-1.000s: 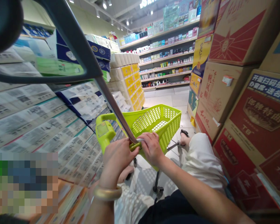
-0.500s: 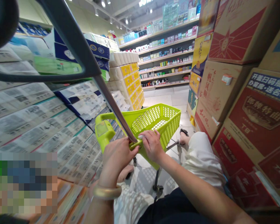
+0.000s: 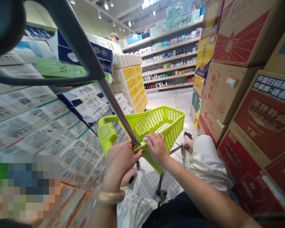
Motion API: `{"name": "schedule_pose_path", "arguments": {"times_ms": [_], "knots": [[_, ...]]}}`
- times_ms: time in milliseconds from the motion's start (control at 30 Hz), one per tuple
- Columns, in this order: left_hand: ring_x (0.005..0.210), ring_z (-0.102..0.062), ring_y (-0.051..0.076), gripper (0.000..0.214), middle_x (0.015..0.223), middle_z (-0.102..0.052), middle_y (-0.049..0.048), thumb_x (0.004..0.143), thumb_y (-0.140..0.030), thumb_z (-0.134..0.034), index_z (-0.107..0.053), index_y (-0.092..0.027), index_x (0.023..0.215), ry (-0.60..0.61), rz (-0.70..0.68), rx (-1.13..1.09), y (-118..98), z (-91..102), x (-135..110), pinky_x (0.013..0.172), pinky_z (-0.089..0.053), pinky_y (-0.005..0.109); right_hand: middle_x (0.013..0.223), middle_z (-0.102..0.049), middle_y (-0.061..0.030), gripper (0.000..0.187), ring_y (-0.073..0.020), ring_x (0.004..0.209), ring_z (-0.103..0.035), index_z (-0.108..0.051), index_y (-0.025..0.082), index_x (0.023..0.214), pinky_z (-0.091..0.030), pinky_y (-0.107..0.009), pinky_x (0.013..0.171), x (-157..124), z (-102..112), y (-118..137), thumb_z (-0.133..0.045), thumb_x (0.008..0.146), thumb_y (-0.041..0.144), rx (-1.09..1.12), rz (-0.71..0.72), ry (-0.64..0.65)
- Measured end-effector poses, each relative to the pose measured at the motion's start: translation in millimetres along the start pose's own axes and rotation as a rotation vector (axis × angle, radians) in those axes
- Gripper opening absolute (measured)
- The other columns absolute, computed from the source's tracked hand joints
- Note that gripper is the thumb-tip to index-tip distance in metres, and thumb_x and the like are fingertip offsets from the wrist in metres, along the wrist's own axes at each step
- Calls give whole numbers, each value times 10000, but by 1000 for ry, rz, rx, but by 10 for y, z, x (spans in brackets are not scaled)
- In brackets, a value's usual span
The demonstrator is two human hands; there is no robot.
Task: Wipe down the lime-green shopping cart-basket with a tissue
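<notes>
Grey plastic loop handle (image 3: 73, 41), large and close, fills the upper left, and around and below it stand high stacks of white packs with grey print (image 3: 35, 110), some navy-and-white packs (image 3: 101, 52) among them. To their right, a round gold-coloured bangle (image 3: 110, 197) circles the wrist of the left hand (image 3: 122, 156), which is curled over the near rim of a lime-green plastic lattice basket (image 3: 174, 124), thumb laid on the green edge, other fingertips hidden. A straight silver metal pole (image 3: 118, 112) slants down from the handle and meets that rim just beside the left hand. Past the pole rise yellow-and-white wrapped bundles (image 3: 134, 84). The basket lies just beyond the two hands, touching both and reaching away to the right; inside it the pierced floor and walls show. The right hand (image 3: 158, 148) is clamped on the same rim, fingers bent over it, near the left but apart from it. Farther back, long pale-edged shelves (image 3: 168, 69) hold rows of small boxes, tubes and bottles. Right of the basket come a leg in white cloth trousers (image 3: 205, 158), then stacked brown cardboard cartons with red print (image 3: 224, 91) and dark red-and-tan cartons (image 3: 263, 126), their contents hidden.
</notes>
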State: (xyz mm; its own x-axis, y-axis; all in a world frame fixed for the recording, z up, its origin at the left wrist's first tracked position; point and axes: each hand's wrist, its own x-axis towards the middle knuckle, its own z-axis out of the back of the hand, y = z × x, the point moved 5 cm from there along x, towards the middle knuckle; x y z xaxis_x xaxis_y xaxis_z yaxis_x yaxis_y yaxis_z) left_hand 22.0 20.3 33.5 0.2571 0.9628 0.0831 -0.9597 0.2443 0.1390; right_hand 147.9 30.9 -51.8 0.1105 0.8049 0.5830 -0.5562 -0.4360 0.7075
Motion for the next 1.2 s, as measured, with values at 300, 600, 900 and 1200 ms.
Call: {"name": "schedule_pose_path", "arguments": {"times_ms": [300,600,900,1200], "knots": [[896,-702,265,344,942,-761,69,837,-512,-528,-733,-283,992,-4,15,-1,7,-17,18,709,-486,315,1050,-680,-23,207,-179,1040,-578,-634,253,1004,-236,-374,1063,-45,-34,151,-432,970,226,7,79,26],[870,-701,248,355,924,-763,62,823,-531,-538,-738,-276,969,8,30,12,22,-34,23,693,-476,295,996,-692,-33,230,-196,1017,-580,-644,239,944,-256,-393,1025,15,27,-43,-417,972,222,-1,-50,-36],[872,-705,279,352,925,-763,59,830,-533,-523,-728,-285,973,4,19,16,23,-25,18,677,-471,333,1026,-689,-24,233,-188,1032,-581,-640,237,982,-208,-406,1064,0,15,-56,-409,978,219,13,-15,-13],[883,-700,264,361,933,-760,70,835,-533,-524,-729,-280,994,1,23,16,14,-39,19,684,-464,319,1053,-679,-17,206,-178,1044,-571,-629,255,1012,-197,-381,1070,-62,-24,135,-438,959,200,39,100,15]]}}
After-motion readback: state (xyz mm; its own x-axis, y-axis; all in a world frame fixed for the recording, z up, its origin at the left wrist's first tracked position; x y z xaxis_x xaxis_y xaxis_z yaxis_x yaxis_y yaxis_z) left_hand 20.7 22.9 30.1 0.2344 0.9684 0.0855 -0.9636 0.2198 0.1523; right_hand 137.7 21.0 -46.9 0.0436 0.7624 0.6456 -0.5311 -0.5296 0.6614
